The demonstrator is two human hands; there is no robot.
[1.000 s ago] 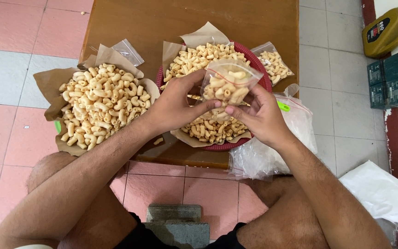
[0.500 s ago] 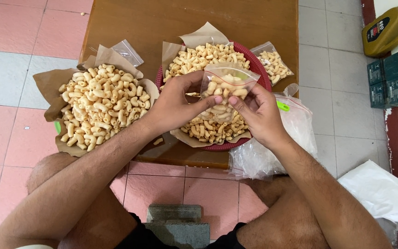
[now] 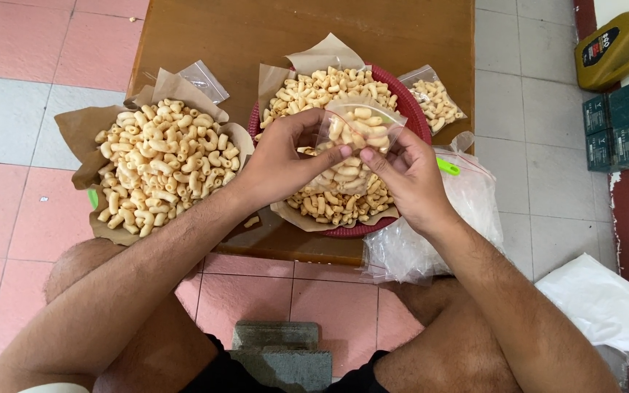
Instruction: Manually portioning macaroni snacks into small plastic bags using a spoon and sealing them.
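Both hands hold a small clear plastic bag [image 3: 358, 129] partly filled with pale curled snacks, above a red basket [image 3: 413, 109]. My left hand [image 3: 282, 161] pinches the bag's left side with thumb and fingers. My right hand [image 3: 405, 175] pinches its right lower side. The basket is lined with brown paper and heaped with the same snacks [image 3: 329, 91]. A second heap of snacks [image 3: 158, 167] lies on brown paper to the left on the brown wooden table [image 3: 256, 36].
A filled small bag [image 3: 437, 98] lies right of the basket, an empty one [image 3: 202, 78] behind the left heap. A large clear bag of empty bags [image 3: 431, 233] hangs off the table's right front. A yellow jug [image 3: 616, 47] and dark boxes [image 3: 620, 124] stand on the tiled floor at right.
The bag has been tilted and lowered slightly between my fingers; both hands have shifted their pinch on it a little. The heaps and table have not moved.
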